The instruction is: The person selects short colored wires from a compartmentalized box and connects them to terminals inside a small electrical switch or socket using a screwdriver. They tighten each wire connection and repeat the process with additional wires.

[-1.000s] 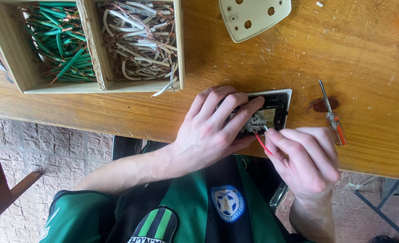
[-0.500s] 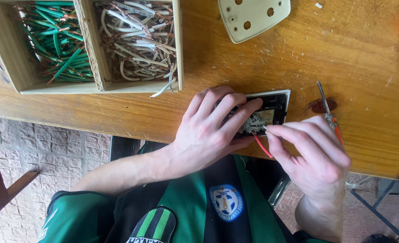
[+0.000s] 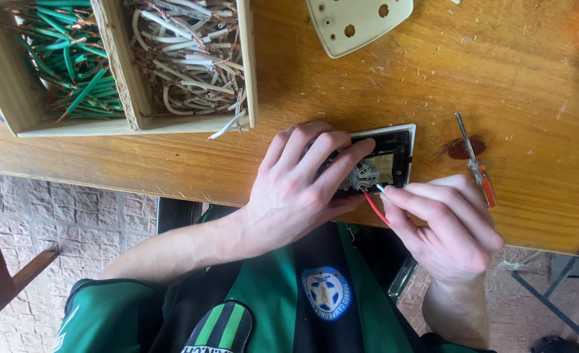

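Left hand point(image 3: 299, 189) is clamped down on the socket point(image 3: 384, 160) at the surface point(image 3: 512, 78) edge, mid-frame, while the right hand point(image 3: 443, 225) pinches a white wire point(image 3: 380, 188) beside a red wire point(image 3: 374, 208).

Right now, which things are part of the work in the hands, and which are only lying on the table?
In use:
left hand pressing the black socket module
right hand pinching a thin white wire
red wire

Lying about:
red-handled screwdriver
cream cover plate
wooden box of wire offcuts
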